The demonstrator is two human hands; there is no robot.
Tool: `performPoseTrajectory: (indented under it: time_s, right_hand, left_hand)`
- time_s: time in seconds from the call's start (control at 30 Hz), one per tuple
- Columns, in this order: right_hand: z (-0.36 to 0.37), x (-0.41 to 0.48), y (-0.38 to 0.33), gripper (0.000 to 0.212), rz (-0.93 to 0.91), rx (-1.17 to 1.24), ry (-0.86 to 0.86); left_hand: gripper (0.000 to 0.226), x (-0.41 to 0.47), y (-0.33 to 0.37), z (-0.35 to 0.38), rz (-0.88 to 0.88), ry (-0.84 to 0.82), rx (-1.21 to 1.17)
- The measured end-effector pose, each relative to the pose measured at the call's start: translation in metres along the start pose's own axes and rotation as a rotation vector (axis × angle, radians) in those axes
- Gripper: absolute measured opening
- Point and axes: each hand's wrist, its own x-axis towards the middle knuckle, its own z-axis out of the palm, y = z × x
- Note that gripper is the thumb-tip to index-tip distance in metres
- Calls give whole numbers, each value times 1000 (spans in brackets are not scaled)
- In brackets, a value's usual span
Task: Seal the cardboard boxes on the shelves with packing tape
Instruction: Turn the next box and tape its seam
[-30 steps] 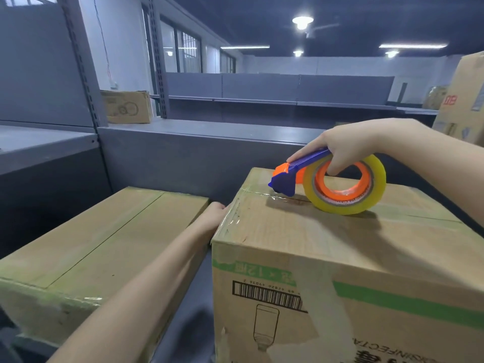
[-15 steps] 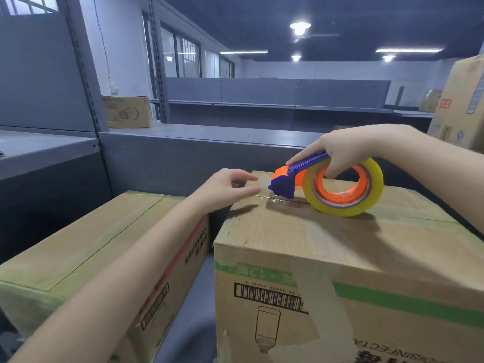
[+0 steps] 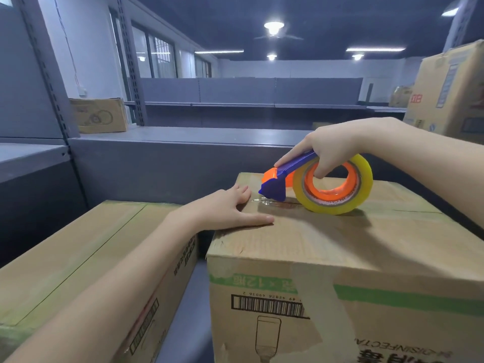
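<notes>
Head view: we see the box [image 3: 340, 244] at 5 o'clock on the shelf [image 3: 183, 323]. On its top, toward 2 o'clock, our right hand [image 3: 332, 150] grips the dispenser [image 3: 277, 184], fingers curled through the core of the tape [image 3: 364, 184], blue nose down on the seam. Our left hand [image 3: 225, 210] lies flat at centre, fingers straight, pressing the top's 9 o'clock edge just beside that nose. A second box [image 3: 78, 244] sits at 8 o'clock, a gap between them.
</notes>
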Motion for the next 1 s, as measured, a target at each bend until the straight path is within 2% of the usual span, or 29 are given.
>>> performPoseTrajectory:
  time_s: [0.23, 0.47, 0.8, 0.87, 1.0]
  right_hand:
    - [-5, -1, 1, 63, -33, -54, -21]
    - [-8, -13, 16, 63, -106, -47, 1]
    - [16, -78, 108, 68, -79, 65, -26]
    - [17, -76, 106, 67, -104, 16, -5]
    - [16, -74, 95, 64, -109, 0, -38]
  left_hand:
    - [106, -2, 2, 2, 1, -117, 9]
    - [104, -7, -1, -2, -163, -93, -82]
    - [89, -9, 10, -5, -246, -57, -80]
    - [93, -8, 16, -5, -276, -74, -40]
    - [113, -4, 40, -8, -292, -127, 93]
